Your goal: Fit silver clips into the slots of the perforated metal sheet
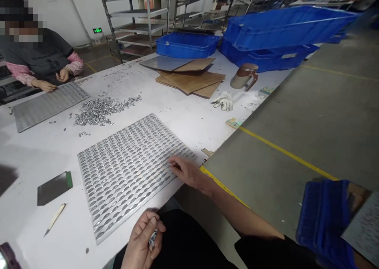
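In front of me lies a metal tray [130, 170] covered with rows of small leaf-shaped metal pieces. My left hand [145, 237] is closed in front of the tray's near edge, with a few of the small metal pieces [153, 237] showing between its fingers. Over the tray's right side, my right hand [188, 174] has thumb and fingers drawn together close to the rows. Whatever its fingertips hold is hidden. A loose pile of the same grey pieces [100, 110] lies beyond the tray.
Across the table, a co-worker's hands [49, 86] are at another metal tray [47, 107]. A dark plate [55, 188] and a pointed tool [55, 219] lie left. Cardboard sheets [189, 81], a mug [244, 76], a glove [224, 101] and blue crates [189, 44] are farther back.
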Tool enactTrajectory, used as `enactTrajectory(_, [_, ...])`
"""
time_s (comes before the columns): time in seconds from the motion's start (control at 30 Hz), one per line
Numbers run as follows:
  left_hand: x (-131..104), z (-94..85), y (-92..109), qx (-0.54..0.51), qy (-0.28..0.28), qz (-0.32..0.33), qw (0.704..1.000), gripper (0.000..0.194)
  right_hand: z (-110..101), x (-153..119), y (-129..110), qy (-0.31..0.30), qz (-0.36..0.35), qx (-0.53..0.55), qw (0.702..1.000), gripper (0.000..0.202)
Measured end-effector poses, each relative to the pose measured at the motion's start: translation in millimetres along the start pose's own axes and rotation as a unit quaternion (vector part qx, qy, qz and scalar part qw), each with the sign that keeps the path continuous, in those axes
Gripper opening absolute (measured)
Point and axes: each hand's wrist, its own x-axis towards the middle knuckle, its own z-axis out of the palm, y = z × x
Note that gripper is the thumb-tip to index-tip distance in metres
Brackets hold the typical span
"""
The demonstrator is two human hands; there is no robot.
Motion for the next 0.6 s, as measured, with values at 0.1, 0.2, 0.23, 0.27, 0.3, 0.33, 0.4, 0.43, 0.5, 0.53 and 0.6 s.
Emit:
enactTrajectory(0.1, [1,1.5,1,0.001,-0.005,0.001,1.000,0.023,6,7,-1,-0.029,-0.018,-0.029,0.999,0.012])
enactTrajectory(0.2, [3,0.8,2,-0.001,-0.006,0.001,1.000,0.024,9,10,-3,-0.044,-0.011,-0.067,0.997,0.015])
enactTrajectory(0.23, [3,0.3,2,-0.002,-0.005,0.002,1.000,0.024,10,11,-4,-0.047,-0.004,-0.077,0.996,0.015])
enactTrajectory(0.27, [4,-0.2,2,-0.002,-0.003,0.002,1.000,0.024,10,12,-5,-0.049,0.002,-0.086,0.995,0.016])
enactTrajectory(0.3, [4,-0.7,2,-0.002,-0.002,0.001,1.000,0.025,11,12,-5,-0.050,0.006,-0.093,0.994,0.016])
enactTrajectory(0.33, [5,-1.0,1,-0.001,-0.003,0.001,1.000,0.025,11,13,-6,-0.050,0.010,-0.099,0.994,0.016])
enactTrajectory(0.4, [5,-1.6,1,0.002,-0.005,0.001,1.000,0.025,11,15,-6,-0.046,0.026,-0.111,0.992,0.014])
enactTrajectory(0.43, [5,-1.9,1,0.003,-0.006,0.000,1.000,0.025,12,16,-6,-0.043,0.037,-0.117,0.992,0.013])
enactTrajectory(0.5, [5,-2.5,0,0.007,-0.006,0.000,1.000,0.025,11,17,-5,-0.037,0.054,-0.120,0.991,0.011])
enactTrajectory(0.53, [5,-2.8,0,0.009,-0.006,0.001,1.000,0.025,10,17,-4,-0.034,0.054,-0.114,0.991,0.010])
enactTrajectory(0.6, [4,-3.2,0,0.016,-0.009,0.003,1.000,0.026,9,18,-1,-0.024,0.036,-0.098,0.994,0.007])
